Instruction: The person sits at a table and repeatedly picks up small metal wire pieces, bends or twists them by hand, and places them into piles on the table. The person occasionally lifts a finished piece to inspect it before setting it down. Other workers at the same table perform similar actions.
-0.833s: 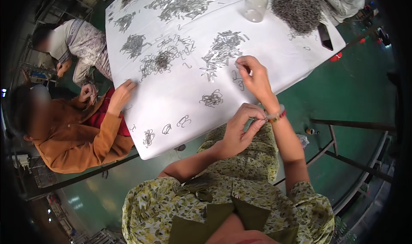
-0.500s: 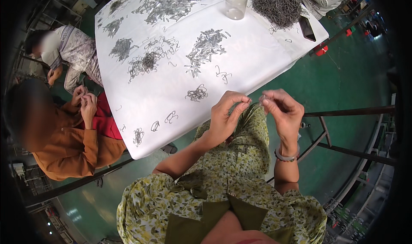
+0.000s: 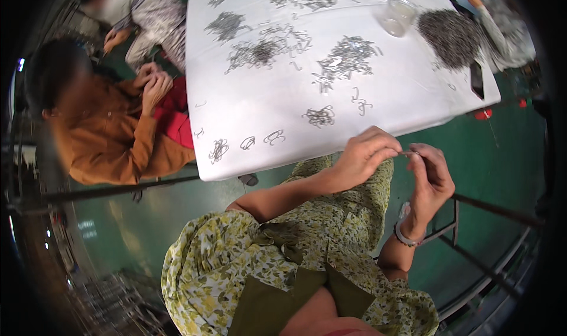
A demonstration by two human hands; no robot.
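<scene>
Just off the near edge of the table, over my lap, my left hand (image 3: 367, 157) and my right hand (image 3: 433, 173) pinch from opposite sides. Between their fingertips is a small thin piece (image 3: 407, 153), too small and blurred to name. Closest on the white-covered table (image 3: 277, 159) lies a small heap of bent wire hooks (image 3: 319, 117), with a few loose hooks (image 3: 361, 104) to its right. Leftward along the near edge sit further small groups of hooks (image 3: 218, 150). Farther in is a pile of short, shiny, slim pieces (image 3: 348, 58).
A clear plastic tub (image 3: 397, 18) stands at the far right beside a big dark heap of hooks (image 3: 449, 38) and a black phone (image 3: 476, 81). Two people sit at the left; one in a brown jacket (image 3: 112, 132) works with both hands. Another person's sleeve (image 3: 502, 32) shows far right.
My hands have come together from slightly apart, and the thin piece now spans their fingertips. My view has turned, so the table appears shifted to the right.
</scene>
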